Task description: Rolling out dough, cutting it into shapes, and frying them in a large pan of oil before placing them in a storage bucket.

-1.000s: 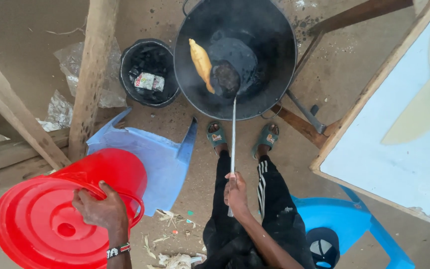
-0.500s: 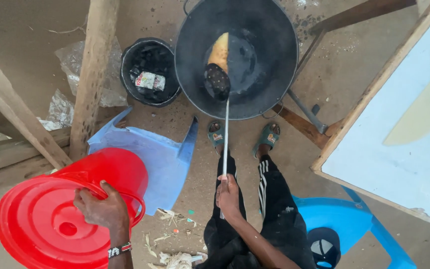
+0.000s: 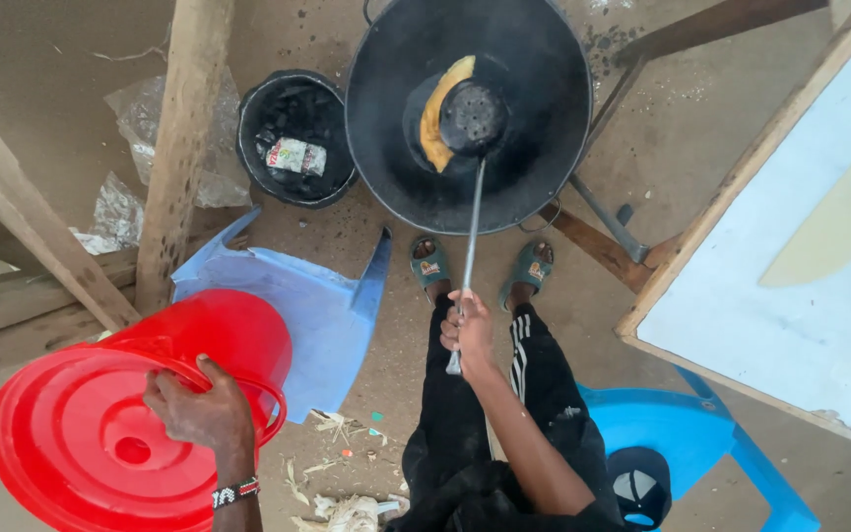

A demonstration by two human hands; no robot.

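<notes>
One yellow piece of food [image 3: 433,116] lies in the big black pan [image 3: 544,128] on the ground, touched by the round perforated head of a long metal skimmer [image 3: 471,222]. Beside the pan sits a smaller black pot [image 3: 278,108] holding a crumpled printed packet [image 3: 295,155]. Nearer lie a blue plastic chair [image 3: 307,305] and a red bucket [image 3: 238,330] with its lid [image 3: 61,443]. The right hand [image 3: 469,331] is closed around the skimmer's handle; the left hand [image 3: 199,409] clasps the bucket's rim.
</notes>
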